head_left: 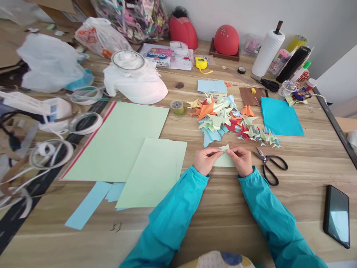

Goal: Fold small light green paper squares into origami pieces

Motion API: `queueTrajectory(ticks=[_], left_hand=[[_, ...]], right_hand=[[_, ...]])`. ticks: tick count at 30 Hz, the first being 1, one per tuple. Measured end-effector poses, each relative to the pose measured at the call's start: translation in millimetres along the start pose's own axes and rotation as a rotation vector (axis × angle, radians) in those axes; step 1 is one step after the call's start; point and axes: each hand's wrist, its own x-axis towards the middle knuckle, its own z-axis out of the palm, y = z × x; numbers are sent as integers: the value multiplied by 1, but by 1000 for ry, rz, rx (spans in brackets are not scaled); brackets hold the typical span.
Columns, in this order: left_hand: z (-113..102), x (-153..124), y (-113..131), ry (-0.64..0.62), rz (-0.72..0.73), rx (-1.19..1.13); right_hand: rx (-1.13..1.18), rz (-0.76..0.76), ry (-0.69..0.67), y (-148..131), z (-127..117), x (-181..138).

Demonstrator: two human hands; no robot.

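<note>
Between my two hands is a small piece of pale green paper (224,160), partly folded to a point at its top. My left hand (205,159) pinches its left side with thumb and forefinger. On the other side my right hand (240,160) pinches it the same way. Just beyond my fingers lies a heap of folded paper cranes (220,113) in green, orange, red, blue and yellow. Black-handled scissors (269,163) rest to the right of my right hand, blades partly apart.
Large green sheets (125,143) and blue paper strips (88,205) lie to the left. A turquoise paper stack (281,116), a thread spool (177,107) and a yellow tape measure (201,62) sit farther back. A phone (337,216) is at the right. Tape rolls (85,123) crowd the left edge.
</note>
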Motion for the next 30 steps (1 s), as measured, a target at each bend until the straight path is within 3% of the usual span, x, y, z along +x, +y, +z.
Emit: queueTrajectory(ticks=[12,30], left_hand=[[1,0,3,25,-114,-24],[4,0,3,21,-229,-177]], right_hand=[[-98,4,9,1,-1,0],[-8,43,22,3,1,1]])
